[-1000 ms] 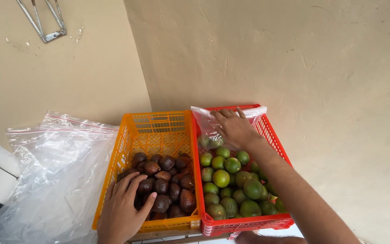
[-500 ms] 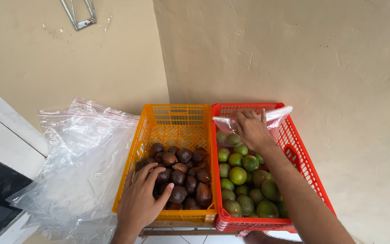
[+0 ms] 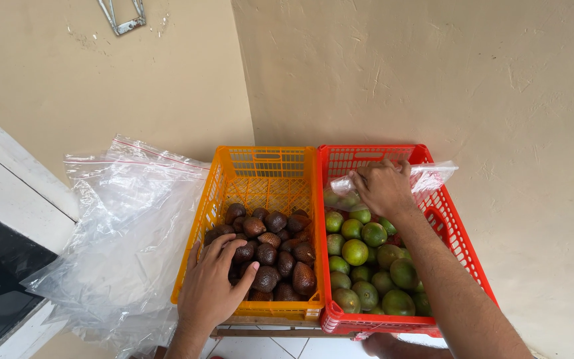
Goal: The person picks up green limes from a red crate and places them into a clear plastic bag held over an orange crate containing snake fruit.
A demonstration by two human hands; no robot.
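- Left hand [image 3: 212,286] has stayed spread, fingers curled loosely over brown scaly snake fruits [image 3: 270,249] in the orange crate [image 3: 267,166], none clearly gripped
- Right hand [image 3: 383,187] still pinches a clear plastic bag [image 3: 433,176] above green citrus fruits [image 3: 367,256] in the red crate [image 3: 456,226]
- Large clear bags [image 3: 121,233] lie left; the view has only drifted

The left hand [image 3: 212,282] is covering some brown scaly fruits [image 3: 272,249], its fingertips lying hidden among them. The right hand [image 3: 383,188] is hiding part of the clear bag [image 3: 433,176]; both forearms are running off the bottom edge.
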